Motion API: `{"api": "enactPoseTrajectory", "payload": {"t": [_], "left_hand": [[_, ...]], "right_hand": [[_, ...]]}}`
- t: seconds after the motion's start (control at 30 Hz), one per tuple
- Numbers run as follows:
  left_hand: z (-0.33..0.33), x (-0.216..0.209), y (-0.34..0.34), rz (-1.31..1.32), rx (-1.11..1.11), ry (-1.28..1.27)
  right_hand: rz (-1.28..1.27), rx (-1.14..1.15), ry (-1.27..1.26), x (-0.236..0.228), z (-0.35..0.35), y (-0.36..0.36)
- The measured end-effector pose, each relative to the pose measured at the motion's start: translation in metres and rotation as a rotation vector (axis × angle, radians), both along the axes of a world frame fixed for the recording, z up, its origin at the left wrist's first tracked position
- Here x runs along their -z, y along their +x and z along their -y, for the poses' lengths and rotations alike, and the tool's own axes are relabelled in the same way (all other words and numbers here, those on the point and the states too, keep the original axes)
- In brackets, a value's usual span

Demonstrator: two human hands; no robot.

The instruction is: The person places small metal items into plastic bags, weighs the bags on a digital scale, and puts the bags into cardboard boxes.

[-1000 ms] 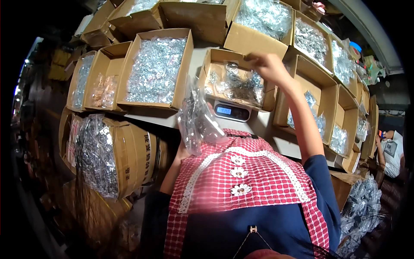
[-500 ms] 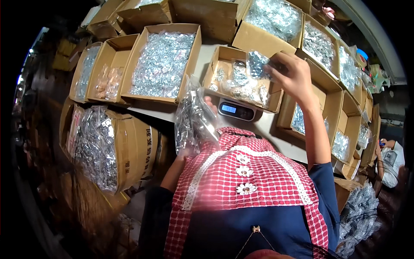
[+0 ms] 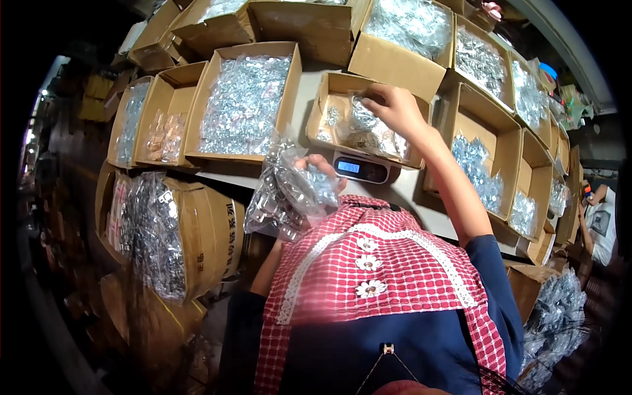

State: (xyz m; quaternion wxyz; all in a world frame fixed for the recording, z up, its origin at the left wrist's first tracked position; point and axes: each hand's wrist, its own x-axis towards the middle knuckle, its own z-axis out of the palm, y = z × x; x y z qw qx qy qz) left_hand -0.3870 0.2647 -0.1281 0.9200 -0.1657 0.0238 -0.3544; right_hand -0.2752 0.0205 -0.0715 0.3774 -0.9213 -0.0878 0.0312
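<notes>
My left hand (image 3: 317,164) grips a large clear plastic bag (image 3: 280,197) of shiny metal parts, held in front of the apron. A smaller clear packet (image 3: 322,186) rests against the big bag inside the curled fingers. Over a shallow cardboard box (image 3: 316,123) my right hand (image 3: 397,112) reaches down, fingers pinched at the top of a clear packet of metal parts (image 3: 363,116). Several packets and loose small parts lie in this box. It sits on a digital scale (image 3: 362,169) with a lit blue display.
A wide carton of packets (image 3: 245,102) stands left of the scale, next to a box of copper-coloured parts (image 3: 164,135). More open boxes (image 3: 484,122) line the right side. A big carton (image 3: 207,230) of bagged parts is at lower left. Another person (image 3: 600,220) is at far right.
My right hand has moved left and down into the box; the packet it held up is no longer there. A small packet now shows in my left hand. The scale's display reads differently.
</notes>
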Motion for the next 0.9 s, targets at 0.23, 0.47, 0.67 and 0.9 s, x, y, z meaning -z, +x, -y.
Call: {"api": "enactPoseTrajectory", "payload": {"t": [0.23, 0.47, 0.67, 0.9], "left_hand": [[-0.004, -0.010, 0.006, 0.107, -0.002, 0.049], [0.003, -0.003, 0.011, 0.160, -0.035, 0.238], [-0.022, 0.055, 0.009, 0.138, 0.157, 0.015], [-0.006, -0.006, 0.005, 0.133, 0.095, 0.079]], "right_hand": [[0.024, -0.144, -0.414, 0.067, 0.016, 0.001], [0.182, -0.010, 0.043, -0.040, 0.016, -0.030], [0.262, -0.566, -0.049, -0.094, -0.033, -0.077], [0.141, -0.050, -0.255, 0.016, 0.010, 0.012]]}}
